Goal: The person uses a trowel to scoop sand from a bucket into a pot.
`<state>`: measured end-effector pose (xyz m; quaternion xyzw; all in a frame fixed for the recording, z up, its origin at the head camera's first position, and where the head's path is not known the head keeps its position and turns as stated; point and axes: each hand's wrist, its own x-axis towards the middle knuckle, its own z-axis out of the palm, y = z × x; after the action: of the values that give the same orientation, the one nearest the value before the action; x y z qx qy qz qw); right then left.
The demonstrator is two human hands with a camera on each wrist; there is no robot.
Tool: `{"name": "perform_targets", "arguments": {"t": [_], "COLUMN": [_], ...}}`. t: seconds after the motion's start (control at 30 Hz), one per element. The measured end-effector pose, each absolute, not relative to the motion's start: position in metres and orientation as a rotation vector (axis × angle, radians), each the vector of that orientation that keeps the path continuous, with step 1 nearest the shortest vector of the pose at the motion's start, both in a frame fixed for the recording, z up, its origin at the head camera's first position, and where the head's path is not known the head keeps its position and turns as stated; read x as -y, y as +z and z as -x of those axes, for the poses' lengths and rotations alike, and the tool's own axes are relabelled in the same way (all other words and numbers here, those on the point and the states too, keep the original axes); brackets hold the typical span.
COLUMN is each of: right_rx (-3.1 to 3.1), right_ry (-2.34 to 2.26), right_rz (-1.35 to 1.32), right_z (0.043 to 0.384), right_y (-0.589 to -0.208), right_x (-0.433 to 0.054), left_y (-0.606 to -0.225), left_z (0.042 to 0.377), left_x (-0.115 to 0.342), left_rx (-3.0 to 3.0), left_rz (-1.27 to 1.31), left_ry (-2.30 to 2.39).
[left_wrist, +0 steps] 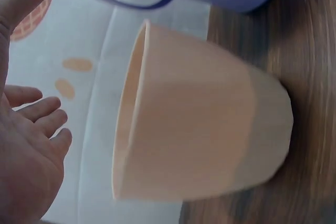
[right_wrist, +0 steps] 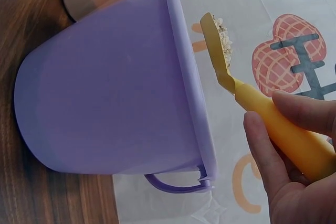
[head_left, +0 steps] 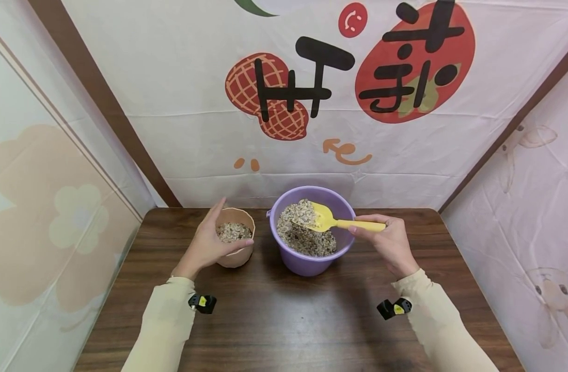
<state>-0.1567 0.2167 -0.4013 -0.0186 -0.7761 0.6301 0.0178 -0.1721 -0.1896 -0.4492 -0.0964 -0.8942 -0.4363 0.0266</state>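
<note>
My right hand point(head_left: 386, 240) grips the handle of a yellow scoop point(head_left: 327, 219), as the right wrist view also shows. Pale gravel point(right_wrist: 222, 35) is heaped on the scoop's blade, which hovers over a purple bucket point(head_left: 307, 264). More gravel point(head_left: 307, 240) lies inside that bucket. To its left stands a peach-coloured pot point(head_left: 235, 258) with gravel in it. My left hand point(head_left: 211, 240) is spread above the pot's near left rim, thumb and fingers apart and holding nothing. In the left wrist view, the pot's wall point(left_wrist: 199, 114) shows a gap from the palm point(left_wrist: 26, 161).
Pot and bucket stand side by side near the back edge of a dark wooden table point(head_left: 284, 320). A printed white cloth point(head_left: 195, 155) hangs right behind them. The bucket's small handle point(right_wrist: 173, 184) sticks out at its rim.
</note>
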Motion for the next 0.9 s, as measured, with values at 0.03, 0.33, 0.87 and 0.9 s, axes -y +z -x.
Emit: {"name": "perform_targets", "arguments": {"t": [0.03,0.33,0.87,0.9], "right_rx": [2.410,2.374,2.361,2.356], "right_ry": [1.957,2.003,2.081,2.091], "right_rz": [0.059,0.055,0.032,0.031], "right_z": [0.157,0.158,0.159,0.159], "right_y": [-0.401,-0.401,-0.396,-0.395], "right_x": [-0.217,-0.216,-0.191,-0.188], "left_y": [-0.450,-0.465,-0.497,-0.498], "left_z": [0.172,0.166,0.161,0.161], "left_x": [0.194,0.221,0.235,0.235], "left_rx": [2.766,2.823,2.857,2.855], "left_rz": [0.279,0.167,0.123,0.116], "left_ry": [-1.345,-1.313,-1.329,-1.335]}}
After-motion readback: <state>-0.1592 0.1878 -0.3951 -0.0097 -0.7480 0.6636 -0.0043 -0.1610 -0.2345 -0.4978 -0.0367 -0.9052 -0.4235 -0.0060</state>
